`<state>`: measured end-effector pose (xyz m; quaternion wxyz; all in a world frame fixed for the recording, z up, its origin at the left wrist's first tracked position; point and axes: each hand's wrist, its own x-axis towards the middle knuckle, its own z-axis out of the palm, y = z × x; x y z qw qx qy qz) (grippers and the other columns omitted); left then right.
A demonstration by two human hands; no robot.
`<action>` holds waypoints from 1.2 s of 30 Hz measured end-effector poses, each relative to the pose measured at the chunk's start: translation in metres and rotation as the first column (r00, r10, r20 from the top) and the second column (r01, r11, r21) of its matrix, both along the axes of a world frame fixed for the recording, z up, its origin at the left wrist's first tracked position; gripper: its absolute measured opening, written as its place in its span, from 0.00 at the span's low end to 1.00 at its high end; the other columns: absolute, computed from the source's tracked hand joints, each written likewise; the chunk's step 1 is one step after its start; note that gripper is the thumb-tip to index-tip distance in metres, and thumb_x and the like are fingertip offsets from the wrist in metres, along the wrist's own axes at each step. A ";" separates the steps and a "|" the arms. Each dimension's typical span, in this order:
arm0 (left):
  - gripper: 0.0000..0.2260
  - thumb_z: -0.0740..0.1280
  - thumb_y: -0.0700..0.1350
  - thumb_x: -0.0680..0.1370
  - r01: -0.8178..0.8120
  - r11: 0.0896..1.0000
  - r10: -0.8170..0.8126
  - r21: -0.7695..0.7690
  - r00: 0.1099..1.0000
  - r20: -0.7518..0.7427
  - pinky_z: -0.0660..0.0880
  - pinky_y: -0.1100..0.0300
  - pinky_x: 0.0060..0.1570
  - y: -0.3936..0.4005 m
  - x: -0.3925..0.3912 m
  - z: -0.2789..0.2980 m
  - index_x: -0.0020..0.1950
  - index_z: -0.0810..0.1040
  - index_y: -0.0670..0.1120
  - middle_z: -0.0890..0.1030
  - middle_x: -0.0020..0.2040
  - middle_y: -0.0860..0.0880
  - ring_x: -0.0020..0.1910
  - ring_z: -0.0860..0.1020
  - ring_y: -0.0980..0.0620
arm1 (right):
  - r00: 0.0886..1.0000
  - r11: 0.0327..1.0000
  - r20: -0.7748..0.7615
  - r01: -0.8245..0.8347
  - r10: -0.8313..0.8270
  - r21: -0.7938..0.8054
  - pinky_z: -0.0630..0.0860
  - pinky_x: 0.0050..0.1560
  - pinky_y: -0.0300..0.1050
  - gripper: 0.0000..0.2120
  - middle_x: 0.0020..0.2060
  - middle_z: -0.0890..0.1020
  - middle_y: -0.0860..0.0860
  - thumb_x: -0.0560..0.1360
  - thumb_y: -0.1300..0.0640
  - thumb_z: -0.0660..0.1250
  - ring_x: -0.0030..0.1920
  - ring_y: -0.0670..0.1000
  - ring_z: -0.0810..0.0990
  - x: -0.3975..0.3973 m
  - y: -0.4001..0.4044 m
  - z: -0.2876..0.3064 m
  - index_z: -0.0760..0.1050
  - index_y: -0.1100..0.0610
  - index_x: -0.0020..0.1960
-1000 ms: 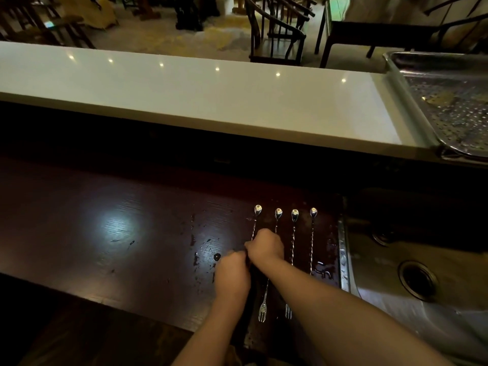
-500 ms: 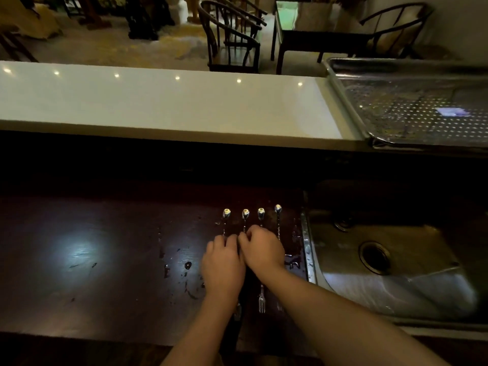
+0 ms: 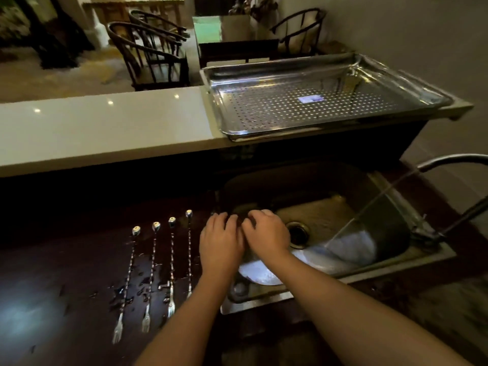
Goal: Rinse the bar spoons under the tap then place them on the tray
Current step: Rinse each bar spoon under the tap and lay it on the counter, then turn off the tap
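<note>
Four bar spoons (image 3: 151,276) with twisted stems are laid side by side on the dark wet counter, bowls pointing away, fork ends near. A perforated steel tray (image 3: 219,122) is set on the pale upper ledge. Water is seen running from the tap (image 3: 454,161).

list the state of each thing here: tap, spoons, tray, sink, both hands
tap: running, stream falling into the sink
sink: wet, drain uncovered
bar spoons: four lying side by side on the dark counter, untouched
tray: no spoons on it
left hand: over the sink edge; grip unclear
right hand: over the sink; grip unclear
</note>
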<state>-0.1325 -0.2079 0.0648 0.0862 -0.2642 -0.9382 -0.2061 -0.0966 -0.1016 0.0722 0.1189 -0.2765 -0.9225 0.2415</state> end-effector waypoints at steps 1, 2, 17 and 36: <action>0.14 0.68 0.45 0.75 0.006 1.000 -0.005 0.001 1.000 -0.009 0.74 0.47 0.55 0.014 0.007 0.001 0.59 0.80 0.43 0.80 0.59 0.42 0.62 0.75 0.41 | 1.000 1.000 0.000 0.011 -0.011 0.006 0.72 0.47 0.47 0.15 0.53 0.80 0.53 0.76 0.48 0.59 0.53 0.56 0.77 0.010 0.016 0.000 0.79 0.53 0.53; 0.14 0.68 0.45 0.75 0.011 1.000 -0.011 0.005 1.000 -0.020 0.74 0.46 0.56 0.028 0.015 0.002 0.60 0.79 0.42 0.80 0.60 0.41 0.63 0.75 0.40 | 1.000 1.000 -0.002 0.023 -0.023 0.015 0.72 0.47 0.47 0.15 0.53 0.80 0.52 0.76 0.48 0.59 0.54 0.55 0.76 0.020 0.032 0.000 0.79 0.53 0.53; 0.14 0.67 0.47 0.76 0.104 0.994 -0.105 -0.026 0.994 -0.027 0.74 0.47 0.55 0.182 0.119 -0.020 0.59 0.78 0.43 0.78 0.61 0.42 0.62 0.75 0.41 | 0.987 0.964 0.060 0.131 -0.148 0.231 0.69 0.58 0.52 0.19 0.66 0.75 0.52 0.77 0.47 0.59 0.64 0.55 0.69 0.166 0.222 -0.019 0.76 0.53 0.64; 0.14 0.68 0.46 0.74 0.097 0.993 -0.100 -0.072 0.994 -0.044 0.75 0.47 0.51 0.209 0.133 -0.092 0.57 0.79 0.43 0.79 0.58 0.42 0.58 0.76 0.42 | 0.940 0.958 0.205 0.249 -0.275 0.144 0.62 0.71 0.56 0.24 0.76 0.56 0.61 0.78 0.50 0.61 0.77 0.59 0.53 0.194 0.294 -0.024 0.67 0.56 0.71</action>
